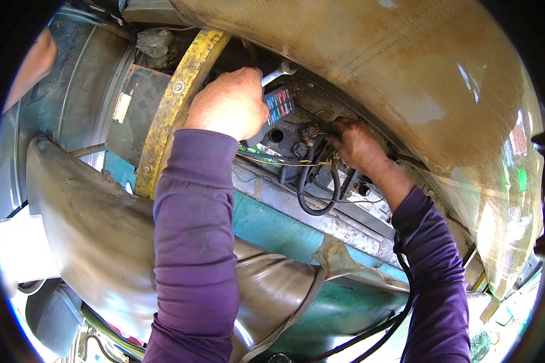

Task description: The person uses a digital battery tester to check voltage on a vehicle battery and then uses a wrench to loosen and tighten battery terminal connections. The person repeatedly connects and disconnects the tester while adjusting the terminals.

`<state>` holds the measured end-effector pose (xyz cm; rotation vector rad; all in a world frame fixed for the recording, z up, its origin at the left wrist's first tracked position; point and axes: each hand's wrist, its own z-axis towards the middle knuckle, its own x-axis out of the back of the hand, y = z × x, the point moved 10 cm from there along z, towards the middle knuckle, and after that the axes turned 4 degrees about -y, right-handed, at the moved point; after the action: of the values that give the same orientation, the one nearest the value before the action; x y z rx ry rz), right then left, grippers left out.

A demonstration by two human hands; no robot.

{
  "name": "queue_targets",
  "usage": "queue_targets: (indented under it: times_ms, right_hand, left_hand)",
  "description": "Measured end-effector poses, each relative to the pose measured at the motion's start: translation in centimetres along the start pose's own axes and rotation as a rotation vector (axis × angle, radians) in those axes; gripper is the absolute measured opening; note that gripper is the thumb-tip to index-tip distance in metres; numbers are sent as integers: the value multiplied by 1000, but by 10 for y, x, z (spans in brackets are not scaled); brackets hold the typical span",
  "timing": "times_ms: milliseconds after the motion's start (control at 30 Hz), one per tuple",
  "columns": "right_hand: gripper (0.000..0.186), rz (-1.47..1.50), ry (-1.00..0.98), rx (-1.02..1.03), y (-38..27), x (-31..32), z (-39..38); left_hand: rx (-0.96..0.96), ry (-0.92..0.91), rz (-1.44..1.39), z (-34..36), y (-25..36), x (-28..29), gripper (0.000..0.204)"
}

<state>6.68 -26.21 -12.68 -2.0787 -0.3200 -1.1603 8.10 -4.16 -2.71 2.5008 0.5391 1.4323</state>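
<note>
My left hand (229,104) is closed around a metal wrench (278,74), whose open jaw sticks out past the thumb side. It hangs over the near end of a black battery (290,134) with a coloured label (280,104) on top. My right hand (358,144) has its fingers bent together beside a corroded battery terminal (310,132); what they grip is hidden. A thick black cable (313,210) loops down below that hand. Thin yellow wiring (284,161) runs across the battery's front.
A worn yellow metal bar (178,97) rises left of the battery. A large brown padded cover (369,48) overhangs the far side. Nearer lie a torn tan seat cover (97,218) and a teal metal panel (272,224). Another person's arm (33,66) shows at upper left.
</note>
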Motion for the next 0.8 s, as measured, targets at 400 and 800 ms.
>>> queue_targets:
  times_ms: [400, 800]
  right_hand:
    - [33, -96, 75, -55, -19, -11, 6]
    - [31, -143, -76, -316, -23, -17, 3]
  left_hand:
    - [-21, -11, -21, 6, -4, -5, 39]
    - [36, -194, -269, 12, -7, -21, 43]
